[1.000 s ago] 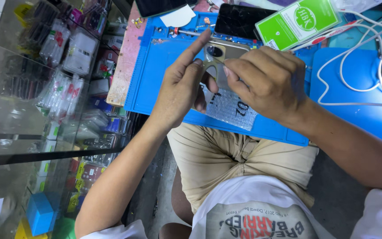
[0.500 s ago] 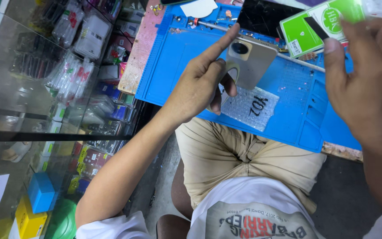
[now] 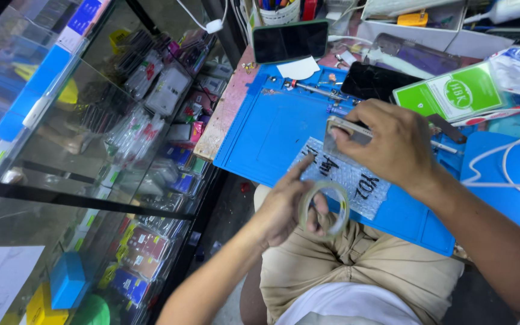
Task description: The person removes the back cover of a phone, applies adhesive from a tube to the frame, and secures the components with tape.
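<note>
The left hand [image 3: 284, 207] is holding a ring-shaped roll of clear adhesive tape [image 3: 325, 210] just above the lap, near the front edge of the bench; its grip is closed on the roll, with the fingers passing through the open centre and the thumb pressing on the rim. The right hand [image 3: 392, 144] is bearing down on a flat silver-edged phone body [image 3: 347, 129], its grip closed around the phone's near end, pinning it against a clear bubble-wrap pouch with dark marker writing [image 3: 347, 174].

The tape roll is looking light and fairly stiff as a ring, with a smooth outer face that could slip, so the rim and the inner hole are the sensible places to take it. The phone body is looking thin, rigid and probably fragile, best gripped by its long edges rather than its face. The pouch is soft and will likely slide under pressure.

All this is lying on a blue silicone work mat [image 3: 272, 132] covering the bench. Further back a dark phone with a green edge [image 3: 290, 41] is standing propped up, another black phone [image 3: 374, 81] is lying flat, and a green and white box [image 3: 446, 93] is resting beside white cables [image 3: 513, 150]. To the left a glass display case [image 3: 91, 120] is filling the narrow room with packaged accessories.
</note>
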